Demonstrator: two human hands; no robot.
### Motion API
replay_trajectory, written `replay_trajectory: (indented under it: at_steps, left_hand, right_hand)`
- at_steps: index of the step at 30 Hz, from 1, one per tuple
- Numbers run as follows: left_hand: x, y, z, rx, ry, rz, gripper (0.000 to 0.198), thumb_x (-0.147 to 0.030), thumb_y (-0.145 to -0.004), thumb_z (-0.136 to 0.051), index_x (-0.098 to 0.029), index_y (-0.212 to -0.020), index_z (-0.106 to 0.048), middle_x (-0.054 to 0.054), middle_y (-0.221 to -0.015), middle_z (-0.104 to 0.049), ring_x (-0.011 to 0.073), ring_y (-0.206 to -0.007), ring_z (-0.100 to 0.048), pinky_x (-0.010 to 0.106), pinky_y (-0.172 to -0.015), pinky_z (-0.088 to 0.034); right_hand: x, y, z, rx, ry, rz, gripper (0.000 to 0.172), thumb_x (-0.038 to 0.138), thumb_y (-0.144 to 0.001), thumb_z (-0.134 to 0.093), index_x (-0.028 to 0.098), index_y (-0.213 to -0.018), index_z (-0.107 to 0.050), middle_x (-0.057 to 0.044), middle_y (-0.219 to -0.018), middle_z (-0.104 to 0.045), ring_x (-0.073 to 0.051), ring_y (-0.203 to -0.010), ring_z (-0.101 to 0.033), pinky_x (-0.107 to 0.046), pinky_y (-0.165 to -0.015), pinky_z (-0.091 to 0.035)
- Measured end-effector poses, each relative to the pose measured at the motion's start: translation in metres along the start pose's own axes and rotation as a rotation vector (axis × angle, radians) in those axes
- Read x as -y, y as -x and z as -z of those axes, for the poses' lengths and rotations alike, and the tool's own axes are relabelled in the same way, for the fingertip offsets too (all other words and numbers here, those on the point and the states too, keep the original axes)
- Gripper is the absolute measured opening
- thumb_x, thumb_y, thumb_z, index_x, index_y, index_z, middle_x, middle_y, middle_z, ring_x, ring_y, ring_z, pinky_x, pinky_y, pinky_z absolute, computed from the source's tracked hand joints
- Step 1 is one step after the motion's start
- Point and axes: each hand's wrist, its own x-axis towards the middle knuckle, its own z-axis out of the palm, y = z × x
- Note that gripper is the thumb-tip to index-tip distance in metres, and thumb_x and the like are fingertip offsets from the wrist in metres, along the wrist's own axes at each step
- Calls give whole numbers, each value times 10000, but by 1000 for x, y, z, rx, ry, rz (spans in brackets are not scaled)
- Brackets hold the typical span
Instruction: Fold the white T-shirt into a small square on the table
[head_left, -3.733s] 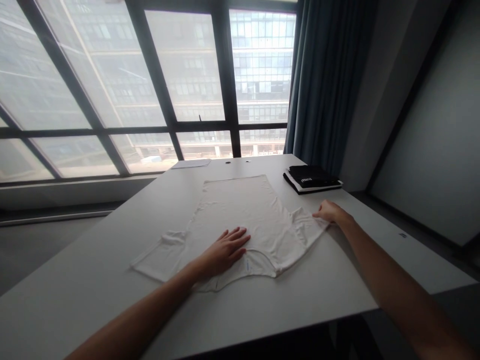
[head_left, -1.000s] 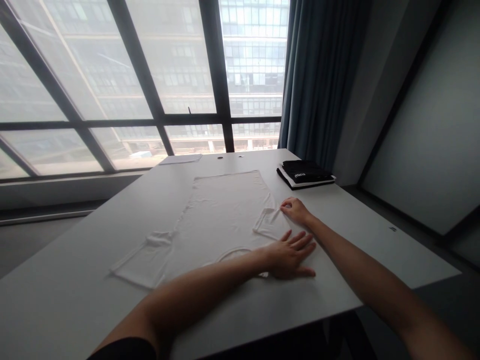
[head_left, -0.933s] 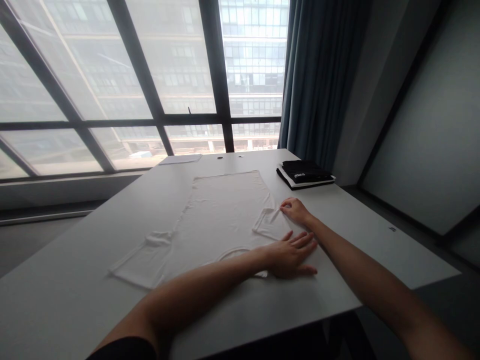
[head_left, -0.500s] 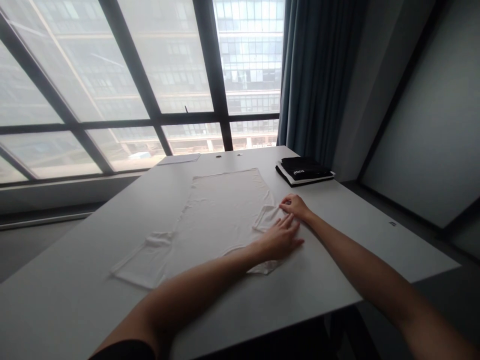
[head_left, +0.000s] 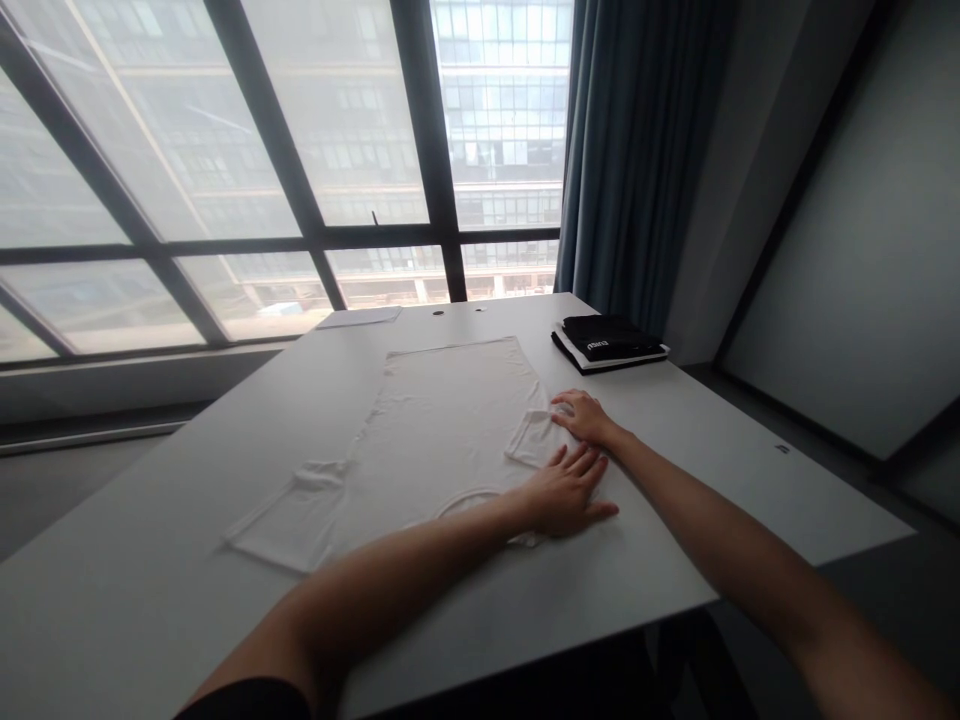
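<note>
A white T-shirt [head_left: 442, 415] lies spread on the table, its neckline towards me and its hem towards the window. One sleeve stretches out at the left, slightly rumpled where it joins the body. Over the right shoulder part, my left hand [head_left: 566, 492] rests flat with its fingers spread, hiding some of the cloth. Just beyond it, my right hand [head_left: 585, 417] touches the outer edge of the folded-over right sleeve [head_left: 532, 437]. Its fingers are apart and hold nothing that I can see.
A stack of folded black and white clothes [head_left: 611, 342] sits at the table's far right. A thin white sheet [head_left: 360, 317] lies at the far left corner. Windows and a blue curtain [head_left: 637, 160] stand behind the white table [head_left: 750, 480].
My right hand's fingers have loosened from the sleeve edge and spread out. My left hand has shifted slightly right and towards me, its fingers wider apart. The shirt stays in place.
</note>
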Motion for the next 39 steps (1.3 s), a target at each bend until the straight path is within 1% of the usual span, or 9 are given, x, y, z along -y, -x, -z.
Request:
replay_trajectory:
  at_steps: [4, 8, 11, 14, 16, 20, 23, 33, 39]
  left_hand:
    - [4, -8, 14, -22, 81, -16, 624, -573, -1042, -307, -148, -1467, -477, 156, -1620, -314, 304, -1513, -254, 476, -1229, -200]
    - [28, -18, 42, -207, 136, 140, 530, -422, -1079, -223, -180, -1212, -676, 107, -1404, -600, 230, -1283, -566, 339, -1118, -394]
    - [53, -17, 46, -243, -34, 261, 452, -385, -1061, -313, -171, -1333, -604, 117, -1486, -525, 260, -1404, -444, 411, -1188, -308]
    - [73, -12, 32, -123, -123, 328, 593, -470, -1054, -301, -124, -1531, -371, 159, -1625, -299, 310, -1529, -194, 555, -1220, -188]
    - [80, -10, 22, -63, -119, 354, 672, -528, -1049, -255, -115, -1579, -262, 167, -1655, -200, 324, -1542, -129, 593, -1213, -165]
    - [84, -11, 13, -61, -119, 368, 675, -513, -1045, -246, -127, -1598, -214, 156, -1667, -150, 323, -1547, -92, 588, -1220, -139]
    - [84, -12, 14, -54, -109, 376, 670, -508, -1042, -248, -144, -1602, -203, 138, -1674, -130, 326, -1548, -79, 593, -1218, -130]
    - [83, -11, 16, -47, -115, 377, 683, -528, -1036, -245, -128, -1589, -235, 152, -1668, -156, 330, -1546, -94, 593, -1216, -136]
    - [83, -10, 14, -59, -136, 362, 642, -423, -1044, -212, -111, -1603, -180, 141, -1671, -145, 328, -1545, -102, 593, -1213, -161]
  right_hand:
    - [-5, -5, -2, -53, -156, -61, 283, 337, -905, -620, 184, -1111, -737, -105, -1190, -722, -238, -1118, -654, -370, -1012, -469]
    - [-13, -11, -2, -127, -319, -127, 326, 265, -957, -467, 144, -1088, -739, -118, -1143, -746, -217, -1083, -679, -343, -979, -501]
    - [-13, -10, -4, -118, -272, -113, 342, 200, -937, -449, 134, -1109, -737, -127, -1182, -733, -215, -1136, -660, -336, -1024, -479]
    - [-6, -6, -5, -81, -157, -62, 404, 124, -902, -433, 147, -1187, -719, -119, -1277, -695, -208, -1222, -617, -338, -1096, -426]
    - [0, -3, -6, -36, -75, -2, 457, 115, -914, -412, 158, -1286, -675, -120, -1377, -640, -209, -1325, -546, -364, -1154, -365]
    - [9, 4, -10, 134, 80, 108, 494, 222, -1006, -366, 166, -1474, -512, -137, -1557, -456, -251, -1494, -325, -523, -1216, -213]
    - [9, 9, -14, 225, 156, 69, 495, 282, -1043, -321, 200, -1509, -469, -126, -1610, -365, -280, -1520, -259, -605, -1199, -178]
    - [10, 7, 1, 215, 121, 70, 554, 293, -1034, -292, 178, -1571, -360, -135, -1663, -219, -268, -1545, -172, -611, -1206, -126]
    - [9, 17, -7, 347, 185, 108, 586, 322, -1031, -267, 161, -1593, -308, -143, -1656, -237, -274, -1540, -194, -620, -1204, -126]
